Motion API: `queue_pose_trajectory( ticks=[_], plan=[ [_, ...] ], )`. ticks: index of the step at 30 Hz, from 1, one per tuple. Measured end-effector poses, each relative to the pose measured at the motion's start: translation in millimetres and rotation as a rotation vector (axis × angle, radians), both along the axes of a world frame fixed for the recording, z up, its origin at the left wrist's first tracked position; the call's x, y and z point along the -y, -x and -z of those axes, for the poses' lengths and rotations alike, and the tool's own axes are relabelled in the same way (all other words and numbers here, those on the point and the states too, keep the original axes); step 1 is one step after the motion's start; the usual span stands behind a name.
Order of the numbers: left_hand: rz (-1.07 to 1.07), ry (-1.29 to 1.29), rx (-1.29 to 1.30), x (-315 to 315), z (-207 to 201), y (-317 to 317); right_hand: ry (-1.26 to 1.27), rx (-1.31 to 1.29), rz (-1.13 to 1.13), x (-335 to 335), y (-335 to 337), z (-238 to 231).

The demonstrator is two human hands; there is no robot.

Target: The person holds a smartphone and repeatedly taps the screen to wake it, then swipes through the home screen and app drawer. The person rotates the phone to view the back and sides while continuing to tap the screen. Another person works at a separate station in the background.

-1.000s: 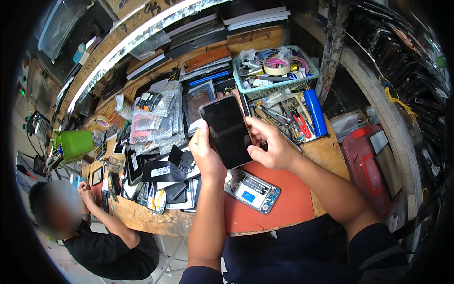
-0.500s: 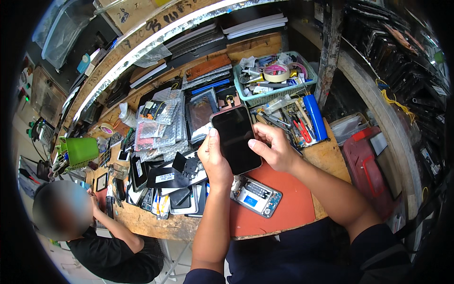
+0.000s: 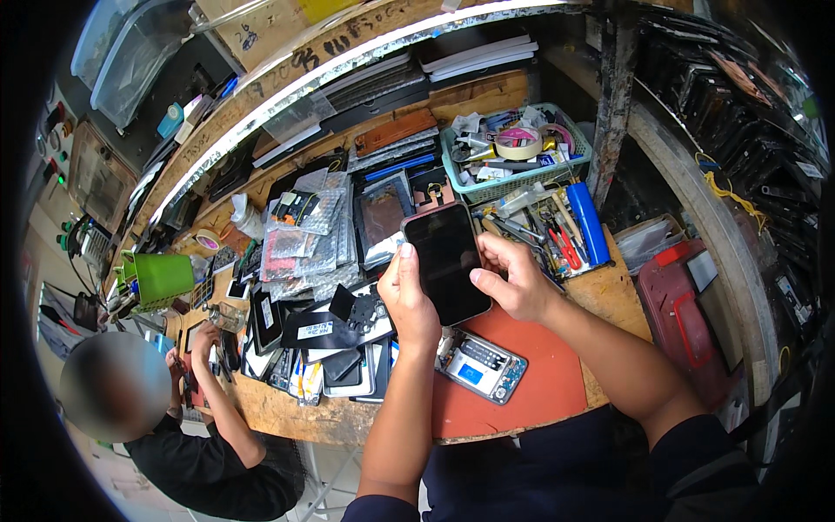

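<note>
A dark phone screen [image 3: 445, 265], glass side up, is held over the bench between my two hands. My left hand [image 3: 410, 300] is closed on its left edge, thumb along the rim and fingers mostly hidden. On the right edge my right hand [image 3: 515, 277] grips it, thumb tip resting by the glass. Just past the top edge shows a coppery strip [image 3: 434, 197]; whether it is joined to the screen I cannot tell. Below, an opened phone body [image 3: 481, 365] lies on the red mat [image 3: 522, 404], its battery and circuit board exposed.
Left of the mat lie piled phone parts [image 3: 335, 331] and bubble-wrapped packets [image 3: 309, 235]. A light-green basket [image 3: 522, 183] of tapes and tubes stands behind, hand tools [image 3: 557, 230] before it. At far left a person in black [image 3: 209, 461] works at the same bench.
The whole view has shifted slightly, with bench things now lying a little further right. My grip on the phone screen looks the same. The other person's hand has risen over their work area.
</note>
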State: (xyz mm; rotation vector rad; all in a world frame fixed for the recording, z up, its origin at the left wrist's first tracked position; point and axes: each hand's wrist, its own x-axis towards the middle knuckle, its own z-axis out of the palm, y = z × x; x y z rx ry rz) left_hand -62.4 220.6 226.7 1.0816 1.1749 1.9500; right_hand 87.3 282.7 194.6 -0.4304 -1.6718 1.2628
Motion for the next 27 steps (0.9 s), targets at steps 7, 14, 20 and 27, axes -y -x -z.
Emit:
queue_pose_trajectory(
  ticks=[7,14,20,27],
  plan=[
    [-0.022,-0.025,-0.053,0,1,1,0.022,0.113,-0.035,4,-7,-13],
    [-0.028,-0.036,-0.036,0,3,1,0.028,0.034,-0.041,4,-3,-10],
    [-0.023,-0.034,-0.024,-2,2,0,0.013,0.098,-0.01,3,-8,-15],
    [-0.009,-0.035,0.014,-2,1,0,0.022,0.098,-0.077,0,-9,-14]
  ],
)
